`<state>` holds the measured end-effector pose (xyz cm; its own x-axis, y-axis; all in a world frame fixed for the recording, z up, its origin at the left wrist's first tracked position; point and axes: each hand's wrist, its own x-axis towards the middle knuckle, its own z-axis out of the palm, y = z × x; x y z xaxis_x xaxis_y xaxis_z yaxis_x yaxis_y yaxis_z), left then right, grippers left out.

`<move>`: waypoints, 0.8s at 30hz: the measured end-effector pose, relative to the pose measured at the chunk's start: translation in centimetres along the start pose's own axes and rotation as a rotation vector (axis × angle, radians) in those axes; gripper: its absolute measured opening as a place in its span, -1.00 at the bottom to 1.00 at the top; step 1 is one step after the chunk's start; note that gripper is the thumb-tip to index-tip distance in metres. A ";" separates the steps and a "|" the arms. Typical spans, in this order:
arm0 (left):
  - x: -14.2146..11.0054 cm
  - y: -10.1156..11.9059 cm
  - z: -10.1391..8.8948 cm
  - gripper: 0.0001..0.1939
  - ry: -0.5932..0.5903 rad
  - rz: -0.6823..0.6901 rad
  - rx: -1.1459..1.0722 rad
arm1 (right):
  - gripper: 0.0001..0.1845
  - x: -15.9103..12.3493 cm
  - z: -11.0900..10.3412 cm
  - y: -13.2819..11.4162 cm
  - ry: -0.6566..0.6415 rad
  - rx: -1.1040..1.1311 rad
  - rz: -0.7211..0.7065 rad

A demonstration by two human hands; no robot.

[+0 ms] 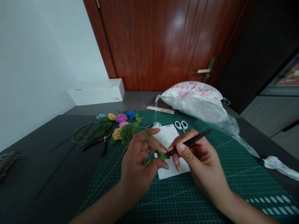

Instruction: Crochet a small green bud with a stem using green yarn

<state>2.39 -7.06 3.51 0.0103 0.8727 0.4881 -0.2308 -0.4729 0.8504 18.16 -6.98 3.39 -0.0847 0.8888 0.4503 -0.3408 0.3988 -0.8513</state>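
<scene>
My left hand (pixel 140 161) is closed in a pinch on a small green crocheted piece (pixel 161 155), with green yarn (pixel 150 140) wound over its fingers. My right hand (pixel 196 155) grips a black crochet hook (pixel 191 141) like a pen, its tip at the green piece. Both hands hover over a white notepad (pixel 168 137) lying on the green cutting mat (pixel 187 193). The yarn trails off to a green yarn bundle (pixel 128 132) behind my left hand.
Crocheted flowers (pixel 121 118) in several colours, green wire stems (pixel 84 130) and pliers (pixel 98 141) lie at the left. Small scissors (pixel 181 125), a ruler (pixel 160 109), a plastic bag (pixel 198 99) and a white box (pixel 97 91) sit farther back. A wooden door (pixel 158 43) stands behind.
</scene>
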 end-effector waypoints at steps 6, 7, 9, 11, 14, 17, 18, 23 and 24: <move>0.0 -0.4 0.0 -0.27 -0.006 0.047 0.057 | -0.95 -0.6 0.2 -0.4 0.023 -0.172 -0.076; -0.1 -0.5 0.0 -0.26 -0.005 0.066 0.068 | -0.95 -0.7 0.2 -0.4 0.029 -0.208 -0.081; -0.2 -0.6 -0.1 -0.25 -0.008 0.107 0.094 | -0.95 -0.8 0.2 -0.5 0.042 -0.251 -0.077; -0.4 -0.6 -0.2 -0.24 -0.012 0.144 0.123 | -0.94 -0.7 0.2 -0.4 0.039 -0.218 -0.042; -0.5 -0.6 -0.2 -0.24 -0.006 0.158 0.156 | -0.91 -0.1 0.0 -0.1 0.008 -0.063 0.046; -0.5 -0.5 -0.1 -0.24 0.005 0.119 0.132 | -0.86 0.4 -0.2 0.3 -0.020 0.077 0.133; -0.5 -0.5 0.0 -0.24 0.008 0.103 0.112 | -0.85 0.5 -0.2 0.4 -0.025 0.117 0.158; -0.2 -0.2 0.0 -0.28 0.001 -0.017 0.005 | -0.86 0.5 -0.1 0.6 -0.041 0.209 0.165; -0.1 -0.1 0.0 -0.28 -0.012 -0.051 -0.020 | -0.88 0.4 -0.1 0.5 -0.045 0.178 0.115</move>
<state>2.38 -7.09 3.31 0.0338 0.8940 0.4467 -0.2489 -0.4254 0.8701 18.07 -6.38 3.09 -0.1731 0.9134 0.3684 -0.4860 0.2461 -0.8386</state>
